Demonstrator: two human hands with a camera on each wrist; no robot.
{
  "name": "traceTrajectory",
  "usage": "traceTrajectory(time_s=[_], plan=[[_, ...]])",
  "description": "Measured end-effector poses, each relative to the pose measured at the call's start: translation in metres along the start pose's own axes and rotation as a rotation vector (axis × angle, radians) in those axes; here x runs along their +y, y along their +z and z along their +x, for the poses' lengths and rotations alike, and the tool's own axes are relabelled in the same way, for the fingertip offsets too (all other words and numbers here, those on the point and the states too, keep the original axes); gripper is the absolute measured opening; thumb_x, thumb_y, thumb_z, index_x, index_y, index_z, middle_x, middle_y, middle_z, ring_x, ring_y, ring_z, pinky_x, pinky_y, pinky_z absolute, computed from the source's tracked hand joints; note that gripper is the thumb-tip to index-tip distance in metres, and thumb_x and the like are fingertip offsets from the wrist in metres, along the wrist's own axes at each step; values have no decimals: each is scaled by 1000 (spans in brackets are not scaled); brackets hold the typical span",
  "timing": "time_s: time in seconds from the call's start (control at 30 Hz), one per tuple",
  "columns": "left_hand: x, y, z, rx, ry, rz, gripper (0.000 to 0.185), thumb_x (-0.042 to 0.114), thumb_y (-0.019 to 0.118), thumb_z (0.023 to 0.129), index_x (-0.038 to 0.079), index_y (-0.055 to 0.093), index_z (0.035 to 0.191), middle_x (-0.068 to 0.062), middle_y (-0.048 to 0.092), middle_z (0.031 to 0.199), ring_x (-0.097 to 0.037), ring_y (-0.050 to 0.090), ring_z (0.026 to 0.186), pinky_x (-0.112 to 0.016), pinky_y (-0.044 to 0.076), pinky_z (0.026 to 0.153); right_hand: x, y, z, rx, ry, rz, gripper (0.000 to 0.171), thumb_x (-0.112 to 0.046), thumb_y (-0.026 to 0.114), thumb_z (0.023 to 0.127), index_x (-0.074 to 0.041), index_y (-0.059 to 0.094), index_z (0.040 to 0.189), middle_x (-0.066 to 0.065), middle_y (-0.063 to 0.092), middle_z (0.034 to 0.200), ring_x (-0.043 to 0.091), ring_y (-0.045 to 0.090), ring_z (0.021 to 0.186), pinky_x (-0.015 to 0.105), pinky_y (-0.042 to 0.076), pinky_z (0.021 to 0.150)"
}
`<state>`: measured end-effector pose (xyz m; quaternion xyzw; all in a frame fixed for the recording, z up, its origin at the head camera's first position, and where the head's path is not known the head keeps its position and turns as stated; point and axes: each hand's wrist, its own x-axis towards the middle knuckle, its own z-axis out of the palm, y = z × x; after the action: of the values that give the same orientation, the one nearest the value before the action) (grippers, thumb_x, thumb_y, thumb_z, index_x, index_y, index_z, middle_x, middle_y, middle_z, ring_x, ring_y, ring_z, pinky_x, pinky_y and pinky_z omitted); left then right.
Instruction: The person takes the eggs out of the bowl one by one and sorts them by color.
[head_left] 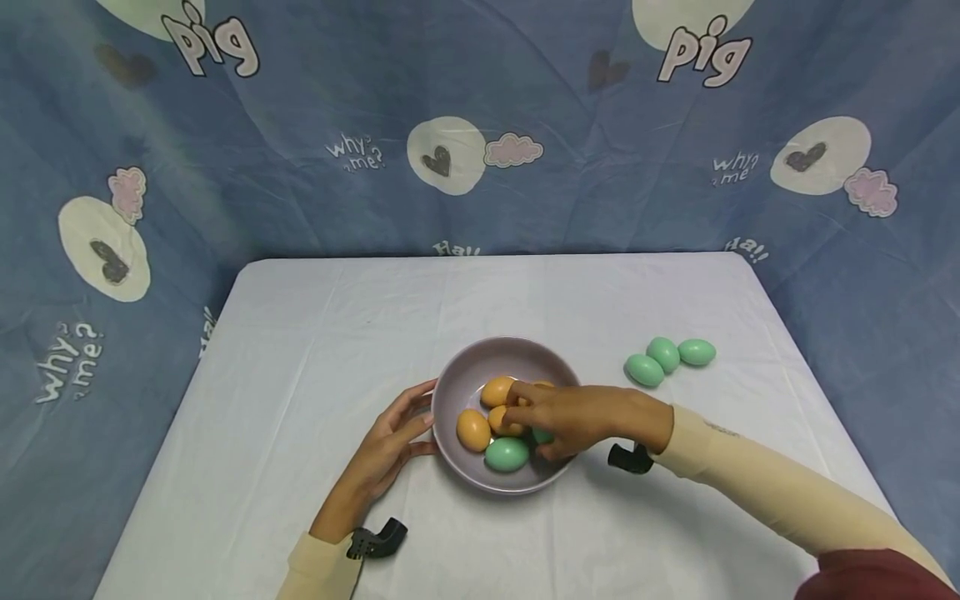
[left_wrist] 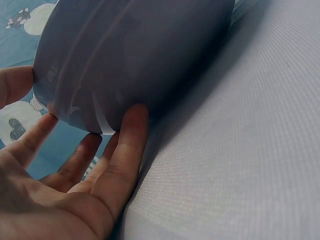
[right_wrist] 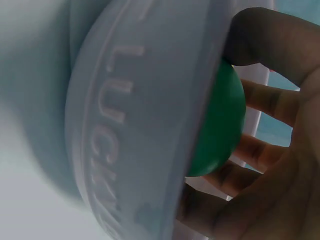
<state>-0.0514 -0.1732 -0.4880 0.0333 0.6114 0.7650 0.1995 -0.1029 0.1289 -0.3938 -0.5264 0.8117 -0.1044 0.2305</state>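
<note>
Inside the round grey-lilac bowl (head_left: pixel 457 379), the right hand (head_left: pixel 577 417) curls its fingers around a green plastic egg (right_wrist: pixel 220 125) near the rim. Left of the bowl, the left hand (head_left: pixel 386 450) steadies its outer wall with straight fingers.

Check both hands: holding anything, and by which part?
Right hand grips a green egg round its sides inside the bowl. Left hand only touches the bowl's outer wall.
</note>
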Motion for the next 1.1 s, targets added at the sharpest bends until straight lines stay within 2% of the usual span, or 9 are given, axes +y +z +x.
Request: traceTrajectory(time_s=[0.2, 0.47, 0.7, 0.9, 1.1], plan=[[-1, 0, 0, -9, 9, 0, 57, 15, 59, 100, 14, 37, 153, -17, 37, 151, -17, 60, 120, -42, 60, 85, 1, -3, -3, 18, -5, -10, 41, -17, 75, 86, -14, 61, 124, 2, 48, 125, 16, 52, 113, 29, 49, 98], [-1, 1, -1, -20, 21, -4, 57, 14, 58, 101, 13, 37, 153, -18, 37, 151, -16, 61, 119, -40, 61, 84, 2, -6, -7, 75, -52, -50, 32, -18, 75, 86, -12, 66, 116, -1, 52, 111, 11, 54, 102, 26, 50, 93], [-1, 1, 0, -6, 9, -3, 57, 14, 59, 100, 13, 37, 153, -18, 38, 150, -16, 61, 118, -41, 61, 84, 5, -9, -11, 113, -44, -23, 17, -19, 75, 86, -13, 67, 100, -3, 52, 100, 8, 51, 92, 19, 49, 81], [-1, 1, 0, -9, 13, -1, 57, 14, 58, 100, 14, 37, 153, -18, 37, 151, -17, 61, 119, -44, 61, 85, 7, -13, -17, 144, -43, -2, 16, -18, 74, 86, -15, 68, 100, -4, 52, 98, 6, 50, 90, 18, 49, 78], [0, 1, -1, -8, 13, 2, 57, 15, 59, 100, 14, 36, 153, -18, 37, 151, -16, 61, 119, -43, 61, 85, 10, -22, -31, 169, 36, 40, 20, -16, 73, 87, -15, 68, 106, -3, 52, 104, 7, 52, 93, 20, 52, 81]])
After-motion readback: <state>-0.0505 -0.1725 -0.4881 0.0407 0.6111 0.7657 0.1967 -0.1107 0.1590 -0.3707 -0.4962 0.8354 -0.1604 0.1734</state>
